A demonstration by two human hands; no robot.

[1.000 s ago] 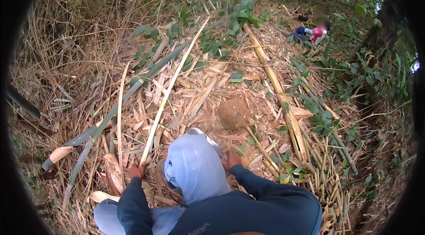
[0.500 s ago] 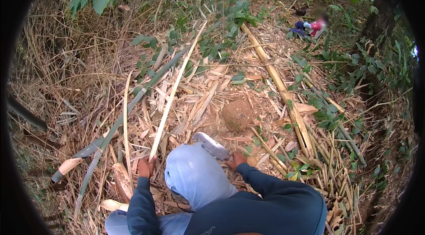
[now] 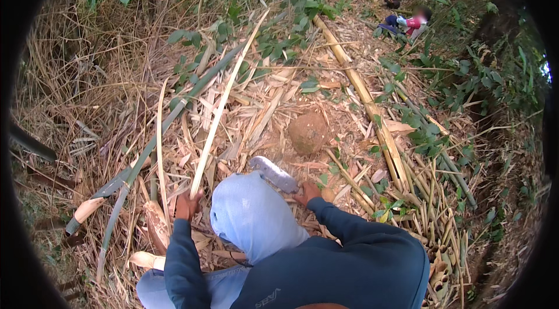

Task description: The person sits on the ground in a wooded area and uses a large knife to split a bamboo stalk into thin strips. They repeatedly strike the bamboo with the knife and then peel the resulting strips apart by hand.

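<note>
**Pale strip (image 3: 216,118) runs ahead from the left hand (image 3: 186,206); blade (image 3: 273,174) slants inward from the right hand (image 3: 306,194)**

Left of the left fingers, a thin curved strip (image 3: 159,160) stands just beside them, and beyond it a green pole (image 3: 173,118) slants away in roughly the pale strip's direction. The left fingers look closed around the pale strip's near end; its long axis leads forward and slightly right, so this hand is much the nearer. A denim-covered knee (image 3: 253,213) fills the gap between the hands. The blade passes just beyond it, its tip leftward and forward of the right fingers, which seem wrapped on a hidden handle; I cannot tell which edge is sharpened. Ahead, low leaf litter (image 3: 265,114) gives room between the pale strip and a brown clod (image 3: 308,134). Right of the right fingers, a yellow pole (image 3: 367,111) bounds that space.
</note>
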